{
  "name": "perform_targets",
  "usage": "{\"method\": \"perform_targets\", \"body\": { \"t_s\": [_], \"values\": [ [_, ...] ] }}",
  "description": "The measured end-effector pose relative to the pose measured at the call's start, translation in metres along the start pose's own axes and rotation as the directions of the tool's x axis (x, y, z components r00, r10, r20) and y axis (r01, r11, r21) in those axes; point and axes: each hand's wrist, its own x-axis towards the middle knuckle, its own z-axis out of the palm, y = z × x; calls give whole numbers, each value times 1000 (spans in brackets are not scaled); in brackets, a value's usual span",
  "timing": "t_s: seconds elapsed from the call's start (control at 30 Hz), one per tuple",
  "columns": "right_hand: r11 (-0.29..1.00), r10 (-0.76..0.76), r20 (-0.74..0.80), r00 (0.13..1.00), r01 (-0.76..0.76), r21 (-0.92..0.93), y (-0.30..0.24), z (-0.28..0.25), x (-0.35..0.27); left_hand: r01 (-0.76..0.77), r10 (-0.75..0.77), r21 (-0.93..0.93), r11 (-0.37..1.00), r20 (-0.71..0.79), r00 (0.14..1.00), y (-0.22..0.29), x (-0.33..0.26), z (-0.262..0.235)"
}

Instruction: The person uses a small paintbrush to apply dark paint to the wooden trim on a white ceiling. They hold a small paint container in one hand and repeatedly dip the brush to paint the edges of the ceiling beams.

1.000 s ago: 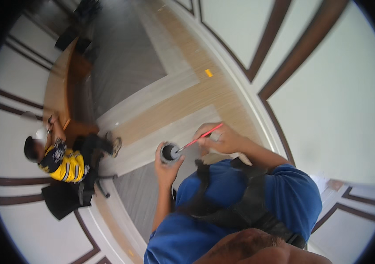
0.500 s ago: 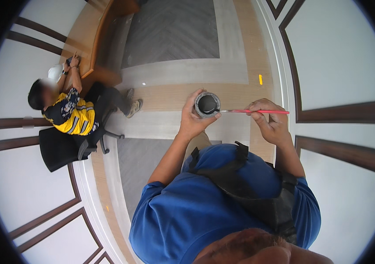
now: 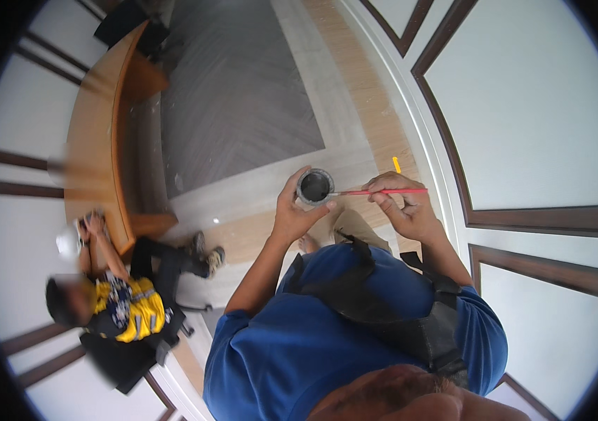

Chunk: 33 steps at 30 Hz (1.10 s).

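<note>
In front of my body, my left hand (image 3: 295,209) is wrapped round a small round paint pot (image 3: 315,172), with its open top facing up. Dark grey or black paint coats the inside, and the pot's rim is smeared grey. My right hand (image 3: 405,207) pinches a thin red-handled paintbrush (image 3: 404,190), which lies almost level. Its tip end reaches the right side of the pot's rim, close to my left thumb. Whether the bristles touch the paint cannot be made out.
On the left a person in a yellow vest (image 3: 137,309) sits on a black chair (image 3: 120,361) at a curved wooden desk (image 3: 95,133), beside a white helmet (image 3: 69,242). White wall panels with dark brown trim (image 3: 544,219) run along my right. Yellow tape (image 3: 396,165) marks the floor.
My view has turned and moved forward, so the desk and seated person appear lower. The brush tip has drawn from inside the pot toward its rim. Both hands keep their hold.
</note>
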Motion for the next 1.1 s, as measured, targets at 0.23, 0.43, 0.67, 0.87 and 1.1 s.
{"method": "perform_targets", "body": {
  "t_s": [0.23, 0.43, 0.67, 0.87, 1.1],
  "values": [
    [998, 0, -51, 999, 3, 65, 93, -29, 127, 33, -38, 87, 996, 48, 998, -31, 149, -20],
    [987, -45, -41, 998, 50, 150, 127, -78, 246, 73, -79, 103, 992, 57, 995, -21, 271, -25],
    [997, -61, -5, 998, 62, 45, 161, -141, 356, 101, -102, 18, 995, 45, 994, -15, 407, -20],
    [1000, -28, -87, 996, 27, -15, 200, -168, 421, 51, -62, 70, 996, 175, 983, -31, 517, -16],
    [989, 85, -329, 940, -120, -89, 250, -197, 512, -17, -57, 166, 986, 433, 899, -51, 691, -20]
  ]
}}
